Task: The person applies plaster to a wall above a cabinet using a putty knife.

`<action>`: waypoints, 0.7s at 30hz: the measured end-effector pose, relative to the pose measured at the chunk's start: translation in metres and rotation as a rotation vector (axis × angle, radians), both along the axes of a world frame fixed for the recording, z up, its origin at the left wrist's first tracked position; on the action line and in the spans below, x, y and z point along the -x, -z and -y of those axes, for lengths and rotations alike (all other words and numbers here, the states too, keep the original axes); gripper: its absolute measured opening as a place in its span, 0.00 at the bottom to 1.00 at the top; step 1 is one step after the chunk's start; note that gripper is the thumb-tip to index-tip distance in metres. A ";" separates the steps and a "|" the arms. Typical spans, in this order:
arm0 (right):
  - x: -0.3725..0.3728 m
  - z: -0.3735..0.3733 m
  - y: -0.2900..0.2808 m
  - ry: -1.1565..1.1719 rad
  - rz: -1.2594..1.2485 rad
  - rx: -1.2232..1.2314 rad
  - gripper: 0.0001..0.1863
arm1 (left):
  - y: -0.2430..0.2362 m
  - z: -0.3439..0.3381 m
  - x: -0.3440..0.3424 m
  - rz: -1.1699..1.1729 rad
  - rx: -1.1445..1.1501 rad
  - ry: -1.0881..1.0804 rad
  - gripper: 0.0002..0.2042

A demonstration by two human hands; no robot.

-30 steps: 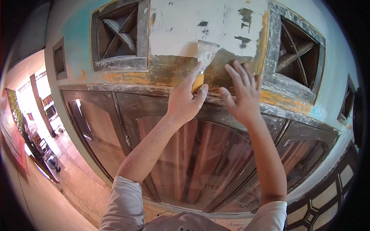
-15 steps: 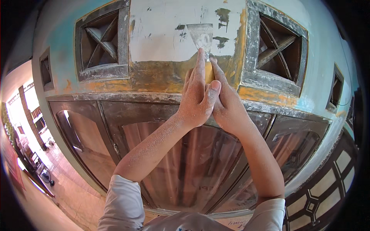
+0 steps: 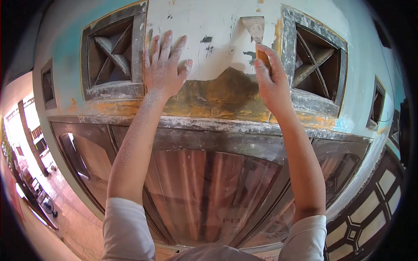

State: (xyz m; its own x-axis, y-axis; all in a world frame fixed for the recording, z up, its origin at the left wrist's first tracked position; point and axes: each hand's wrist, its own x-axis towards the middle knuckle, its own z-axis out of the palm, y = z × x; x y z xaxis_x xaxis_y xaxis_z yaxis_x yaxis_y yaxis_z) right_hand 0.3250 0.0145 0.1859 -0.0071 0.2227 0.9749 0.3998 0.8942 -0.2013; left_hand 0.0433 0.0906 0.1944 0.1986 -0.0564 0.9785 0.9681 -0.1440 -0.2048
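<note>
My right hand [image 3: 273, 82] is closed round the yellowish handle of a putty knife [image 3: 254, 28], whose wide, whitish-smeared blade points up over the wall. Powdered with white dust, my left hand [image 3: 164, 69] lies with its fingers spread at the left side of the white wall patch [image 3: 217, 56], by the left vent's frame. Below that patch shows a bare brown and ochre strip [image 3: 209, 98] with a ragged upper edge. Small dark spots mark the white surface between my hands. The blade's top edge is near the wall; whether it touches cannot be told.
Square vents with crossed bars flank the patch, the left vent [image 3: 114, 54] and the right vent [image 3: 315, 61]. Beneath runs a worn dark wooden window frame [image 3: 209, 137] with glass panes and reddish curtains behind. A patterned dark grille [image 3: 361, 222] stands lower right, a tiled floor [image 3: 80, 213] lower left.
My hands were together on the putty knife. The left has let go and moved left to the wall, fingers spread; the right has carried the knife up and right.
</note>
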 end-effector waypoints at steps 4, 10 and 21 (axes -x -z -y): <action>0.004 -0.011 -0.002 0.255 0.044 -0.096 0.25 | 0.001 -0.002 -0.002 0.025 0.015 -0.010 0.32; 0.015 0.000 -0.036 0.719 0.107 -0.083 0.26 | 0.005 0.010 -0.004 0.018 0.050 0.005 0.32; -0.008 0.002 -0.203 1.027 0.161 -0.164 0.21 | 0.002 0.010 -0.007 0.006 0.047 0.046 0.32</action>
